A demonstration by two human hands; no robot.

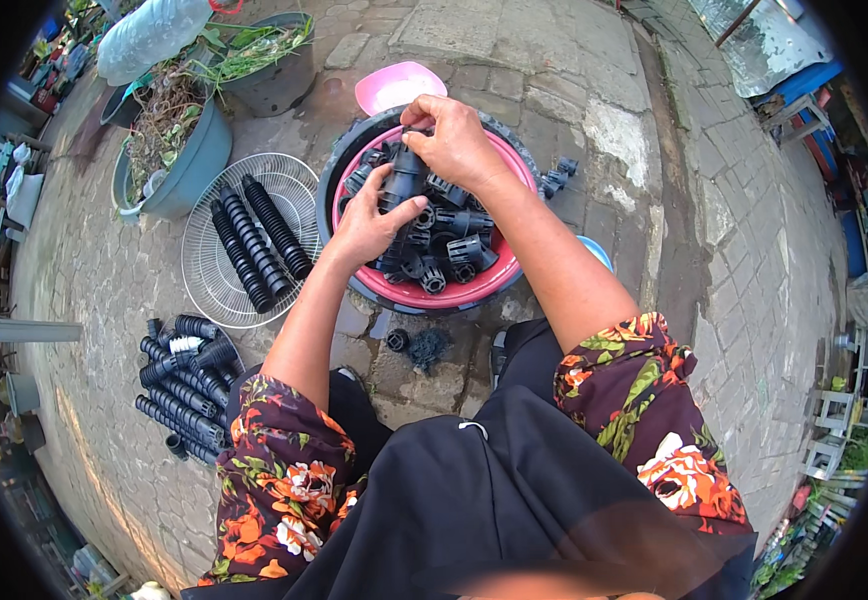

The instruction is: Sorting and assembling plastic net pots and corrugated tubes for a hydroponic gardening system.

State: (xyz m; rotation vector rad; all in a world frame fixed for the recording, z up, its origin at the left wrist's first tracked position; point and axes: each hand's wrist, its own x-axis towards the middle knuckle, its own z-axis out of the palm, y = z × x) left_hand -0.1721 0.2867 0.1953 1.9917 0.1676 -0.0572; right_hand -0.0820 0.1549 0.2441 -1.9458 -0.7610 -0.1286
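Over a pink basin point(507, 272), a short black plastic tube point(406, 178) is held tilted between my two hands. My left hand point(372, 222) grips its side, thumb and fingers around it. At the upper end, my right hand point(451, 142) is closed in a pinch; its fingertips partly hide that end, and I cannot tell if a smaller piece is between them. Under my hands the basin holds many black slotted plastic fittings point(467, 250), some behind my left hand. A larger black tub point(510, 127) surrounds the basin.
A pink bowl point(399, 85) touches the tub's far side. Left, a white wire rack point(199, 235) carries three ribbed black tubes point(250, 248); nearer lies a pile of black tubes point(189, 390). Planters point(189, 165) stand far left. Loose fittings point(556, 180) lie right. A dark scrubber point(428, 348) lies near my feet.
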